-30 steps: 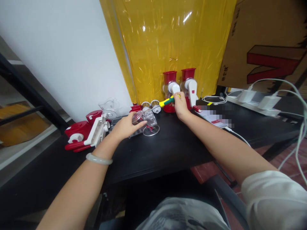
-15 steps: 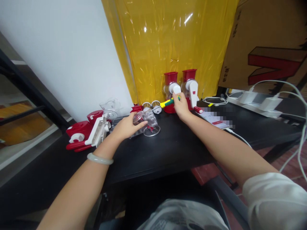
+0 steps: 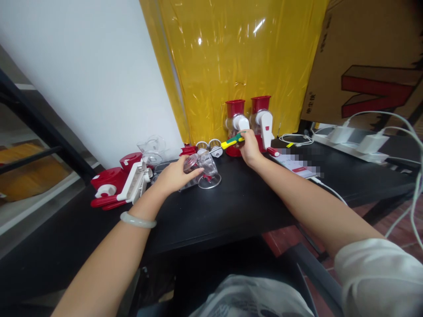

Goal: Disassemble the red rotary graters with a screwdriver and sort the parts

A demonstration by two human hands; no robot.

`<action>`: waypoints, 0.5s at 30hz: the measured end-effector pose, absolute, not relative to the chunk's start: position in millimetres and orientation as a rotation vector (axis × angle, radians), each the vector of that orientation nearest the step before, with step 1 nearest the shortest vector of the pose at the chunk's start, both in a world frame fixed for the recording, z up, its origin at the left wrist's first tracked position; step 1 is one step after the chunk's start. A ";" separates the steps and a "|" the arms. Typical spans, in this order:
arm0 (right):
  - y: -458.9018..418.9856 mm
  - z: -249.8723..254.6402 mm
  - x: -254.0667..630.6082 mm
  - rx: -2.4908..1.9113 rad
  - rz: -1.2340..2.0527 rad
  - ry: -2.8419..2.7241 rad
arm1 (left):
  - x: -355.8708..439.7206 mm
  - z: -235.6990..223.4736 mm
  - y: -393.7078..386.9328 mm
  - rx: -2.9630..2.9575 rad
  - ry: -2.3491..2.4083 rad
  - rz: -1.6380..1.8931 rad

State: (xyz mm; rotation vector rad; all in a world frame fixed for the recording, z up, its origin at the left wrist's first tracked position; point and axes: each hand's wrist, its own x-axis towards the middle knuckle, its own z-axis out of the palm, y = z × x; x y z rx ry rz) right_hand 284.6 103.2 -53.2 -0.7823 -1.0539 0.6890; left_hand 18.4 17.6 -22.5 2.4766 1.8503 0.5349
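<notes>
Head view. The left hand [image 3: 173, 176], at the centre of the frame, is curled around the clear plastic housing [image 3: 209, 164], its thumb extended across the near side; the fingertips are partly hidden. The housing is tilted, its round rim low on the dark surface [image 3: 231, 207]. The right hand [image 3: 250, 149], right of centre, is closed around the yellow-and-green handle of the screwdriver [image 3: 228, 143]. The metal shaft points left, toward the upper part of the housing; whether the tip is seated cannot be determined.

Two metal drums [image 3: 215, 149] stand just behind the housing. Two red-topped rotary units [image 3: 261, 104] stand upright behind the right hand. Left of centre: red bases [image 3: 110, 179] and a white arm-shaped part [image 3: 132, 180]. Right of centre: a phone-like device [image 3: 294, 164], screen up. Far right: a white power strip [image 3: 350, 149] with two plugged adapters [image 3: 372, 141].
</notes>
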 end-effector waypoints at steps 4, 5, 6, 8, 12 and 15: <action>100.7 -52.5 287.1 -0.798 0.696 -1.034 | 18.8 -22.8 17.5 2.493 1.840 0.548; 99.6 -52.2 287.9 -0.824 0.665 -1.048 | 18.8 -23.0 17.5 2.496 1.842 0.547; 98.7 -51.9 288.6 -0.853 0.636 -1.061 | 18.7 -23.1 17.6 2.493 1.846 0.543; 97.1 -51.4 289.4 -0.899 0.603 -1.079 | 18.3 -23.2 17.7 2.487 1.850 0.538; 94.9 -49.0 287.5 -0.898 0.621 -1.060 | 17.7 -23.1 17.7 2.496 1.834 0.548; 93.7 -46.8 284.3 -0.875 0.676 -1.004 | 17.9 -22.8 17.5 2.500 1.827 0.552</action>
